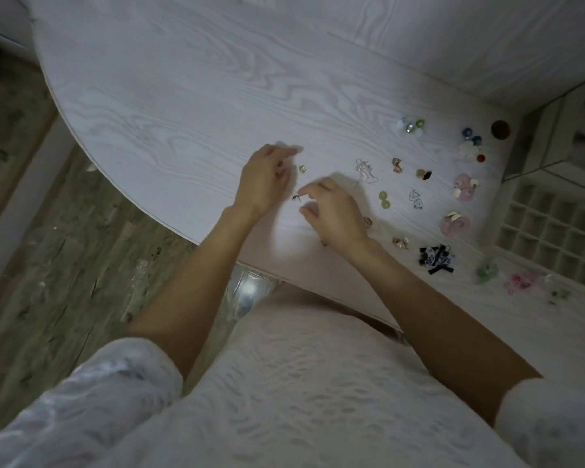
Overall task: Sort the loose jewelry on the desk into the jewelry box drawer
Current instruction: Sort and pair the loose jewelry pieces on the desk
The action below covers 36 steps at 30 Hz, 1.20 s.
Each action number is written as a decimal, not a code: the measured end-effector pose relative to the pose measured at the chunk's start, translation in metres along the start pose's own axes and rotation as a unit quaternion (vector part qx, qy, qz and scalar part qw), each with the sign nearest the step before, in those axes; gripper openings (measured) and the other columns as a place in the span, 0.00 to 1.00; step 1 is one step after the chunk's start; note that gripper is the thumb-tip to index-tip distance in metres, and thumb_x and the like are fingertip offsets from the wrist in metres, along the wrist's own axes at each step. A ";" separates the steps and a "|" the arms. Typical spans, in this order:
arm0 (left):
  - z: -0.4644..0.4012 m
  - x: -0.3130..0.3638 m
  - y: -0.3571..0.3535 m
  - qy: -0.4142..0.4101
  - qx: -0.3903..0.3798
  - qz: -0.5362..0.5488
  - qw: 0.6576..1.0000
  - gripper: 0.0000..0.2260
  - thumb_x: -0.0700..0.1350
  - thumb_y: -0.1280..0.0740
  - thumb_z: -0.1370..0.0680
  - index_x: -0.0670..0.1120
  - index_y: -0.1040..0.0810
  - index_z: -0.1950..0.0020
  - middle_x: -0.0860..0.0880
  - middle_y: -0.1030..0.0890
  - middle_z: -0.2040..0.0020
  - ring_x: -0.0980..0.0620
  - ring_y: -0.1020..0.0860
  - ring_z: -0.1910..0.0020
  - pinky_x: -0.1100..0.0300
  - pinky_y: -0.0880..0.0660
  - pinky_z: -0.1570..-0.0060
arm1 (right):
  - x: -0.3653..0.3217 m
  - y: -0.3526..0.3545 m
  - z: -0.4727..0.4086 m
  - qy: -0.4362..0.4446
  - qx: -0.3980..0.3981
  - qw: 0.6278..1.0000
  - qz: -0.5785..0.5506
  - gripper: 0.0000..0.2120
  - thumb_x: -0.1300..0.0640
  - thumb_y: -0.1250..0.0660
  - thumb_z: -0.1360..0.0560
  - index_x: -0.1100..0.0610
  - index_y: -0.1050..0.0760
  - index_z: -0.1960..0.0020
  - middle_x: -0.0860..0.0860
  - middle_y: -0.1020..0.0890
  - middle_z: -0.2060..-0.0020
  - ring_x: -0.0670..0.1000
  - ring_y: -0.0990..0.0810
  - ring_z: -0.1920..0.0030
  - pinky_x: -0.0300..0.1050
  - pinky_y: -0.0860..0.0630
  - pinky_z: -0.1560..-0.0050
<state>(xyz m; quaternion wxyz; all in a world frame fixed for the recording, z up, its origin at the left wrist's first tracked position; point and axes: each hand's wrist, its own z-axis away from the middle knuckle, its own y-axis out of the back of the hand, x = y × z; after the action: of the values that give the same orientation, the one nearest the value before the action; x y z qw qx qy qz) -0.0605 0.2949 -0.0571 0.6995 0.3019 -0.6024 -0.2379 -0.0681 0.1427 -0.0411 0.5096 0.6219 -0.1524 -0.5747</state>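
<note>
1. Loose jewelry lies scattered over the right part of the pale wood-grain surface (190,96): a small dark hooked earring (297,197), a tiny yellow-green stud (302,168), a pair of round pale-green bead earrings (384,199), a pink-and-silver dangling earring (364,170) and two pink rose-shaped pieces (463,187) among others.
2. The white jewelry box drawer with its grid of small square compartments (551,228) stands open at the right edge, well apart from both hands.
3. The right hand (335,211) hovers low over the surface, its thumb and forefinger reaching narrowly toward the dark hooked earring; whether the fingers already pinch it I cannot tell.
4. The left hand (264,179) sits just beside it, fingers loosely curled and blurred, with the yellow-green stud close by its fingertips; it seems to hold nothing.
5. A black-and-white ribbon bow piece (436,258) lies near the front edge, right of the right wrist.
6. Below the surface show a white textured garment (301,383) and grey plank floor (48,231).
</note>
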 end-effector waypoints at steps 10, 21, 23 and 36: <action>-0.021 -0.001 -0.009 -0.028 -0.056 -0.053 0.997 0.05 0.42 0.31 0.27 0.46 0.17 0.53 0.45 0.19 0.52 0.47 0.21 0.54 0.65 0.32 0.57 | 0.019 -0.004 -0.013 -0.033 0.058 0.998 0.020 0.05 0.65 0.36 0.27 0.62 0.21 0.57 0.57 0.20 0.58 0.57 0.22 0.60 0.49 0.24 0.61; 0.001 0.042 -0.053 -0.038 -0.062 0.022 0.997 0.10 0.35 0.32 0.30 0.44 0.19 0.51 0.46 0.17 0.56 0.48 0.20 0.58 0.51 0.22 0.55 | 0.046 0.018 -0.007 -0.193 0.102 0.976 -0.014 0.11 0.68 0.37 0.29 0.61 0.24 0.48 0.57 0.21 0.53 0.54 0.24 0.53 0.42 0.31 0.55; 0.004 0.049 -0.057 -0.025 -0.060 0.042 0.997 0.10 0.34 0.33 0.31 0.44 0.19 0.52 0.46 0.17 0.58 0.48 0.19 0.58 0.51 0.22 0.55 | 0.041 0.014 -0.008 -0.194 0.096 0.976 -0.032 0.12 0.69 0.38 0.30 0.61 0.25 0.48 0.57 0.21 0.53 0.54 0.24 0.52 0.45 0.29 0.54; 0.028 0.040 -0.046 0.035 -0.061 0.099 0.993 0.13 0.35 0.32 0.28 0.42 0.21 0.44 0.45 0.16 0.54 0.50 0.18 0.54 0.55 0.23 0.48 | 0.029 0.011 0.003 -0.204 0.075 0.972 -0.091 0.17 0.72 0.37 0.32 0.61 0.25 0.45 0.55 0.19 0.58 0.50 0.22 0.57 0.44 0.25 0.53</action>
<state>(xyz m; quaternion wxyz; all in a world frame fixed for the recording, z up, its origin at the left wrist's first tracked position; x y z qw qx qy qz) -0.0807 0.2307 -0.0590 0.7576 0.2056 -0.5887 -0.1926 -0.0577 0.1144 -0.0480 0.3656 0.5390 -0.2389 -0.7203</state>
